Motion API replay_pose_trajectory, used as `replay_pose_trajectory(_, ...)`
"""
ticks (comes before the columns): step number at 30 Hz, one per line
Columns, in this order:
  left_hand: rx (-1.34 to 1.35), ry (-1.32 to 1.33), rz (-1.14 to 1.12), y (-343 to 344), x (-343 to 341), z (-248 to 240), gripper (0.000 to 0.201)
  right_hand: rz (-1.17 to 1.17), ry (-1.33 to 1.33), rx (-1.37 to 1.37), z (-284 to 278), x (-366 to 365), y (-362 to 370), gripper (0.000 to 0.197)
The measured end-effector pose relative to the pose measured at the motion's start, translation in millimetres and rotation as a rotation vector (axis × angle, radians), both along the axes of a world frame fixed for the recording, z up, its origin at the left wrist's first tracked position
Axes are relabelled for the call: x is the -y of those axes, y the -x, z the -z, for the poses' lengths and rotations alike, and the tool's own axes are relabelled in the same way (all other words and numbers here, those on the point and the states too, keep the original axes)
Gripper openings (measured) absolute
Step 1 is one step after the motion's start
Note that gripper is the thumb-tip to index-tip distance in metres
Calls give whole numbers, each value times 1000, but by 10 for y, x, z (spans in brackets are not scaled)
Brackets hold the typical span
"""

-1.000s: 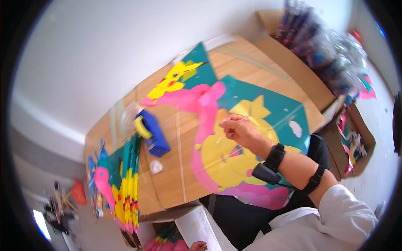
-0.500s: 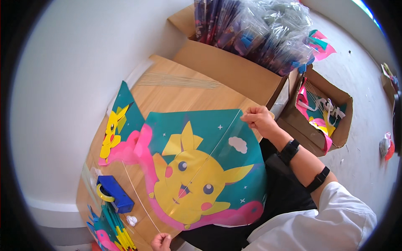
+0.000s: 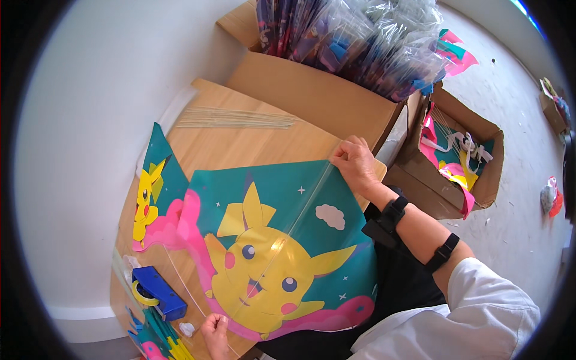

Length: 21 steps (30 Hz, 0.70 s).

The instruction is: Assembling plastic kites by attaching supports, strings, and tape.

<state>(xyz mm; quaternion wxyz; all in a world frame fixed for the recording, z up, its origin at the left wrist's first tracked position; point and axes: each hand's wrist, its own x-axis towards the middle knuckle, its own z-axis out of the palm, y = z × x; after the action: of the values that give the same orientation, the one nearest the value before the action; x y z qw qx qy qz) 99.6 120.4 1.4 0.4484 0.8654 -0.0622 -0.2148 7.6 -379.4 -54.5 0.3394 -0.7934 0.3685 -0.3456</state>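
A teal kite sheet [image 3: 270,264] printed with a yellow cartoon figure and pink waves lies across the table's near edge and my lap. My right hand [image 3: 355,163] pinches its far corner, where a straight line runs down the middle of the sheet. At the near edge, my left hand [image 3: 215,333] is closed with fingertips together on the near end of a thin pale stick [image 3: 182,276]. This stick slants away over the table, left of the sheet. A second printed piece [image 3: 157,192], matching in colours, lies at the far left, against the first.
Several thin sticks [image 3: 234,117] lie at the table's far side. A blue tape dispenser [image 3: 161,293] and folded printed pieces [image 3: 162,336] are at the left. Beyond stand a large carton [image 3: 312,90] of bagged goods and a smaller open carton [image 3: 432,186].
My left hand has moved slightly up and left with the stick. My right hand keeps its pinch at the sheet's corner, its back turned more upward. The whole view has shifted a little.
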Motion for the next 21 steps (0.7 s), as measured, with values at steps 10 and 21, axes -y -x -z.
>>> replay_pose_trajectory(10,-50,-90,-19,88,105,-10,7,52,186,-100,64,24,-89,8)
replay_pose_trajectory(21,-200,51,-107,1,105,86,6,-58,179,-202,206,80,-80,16)
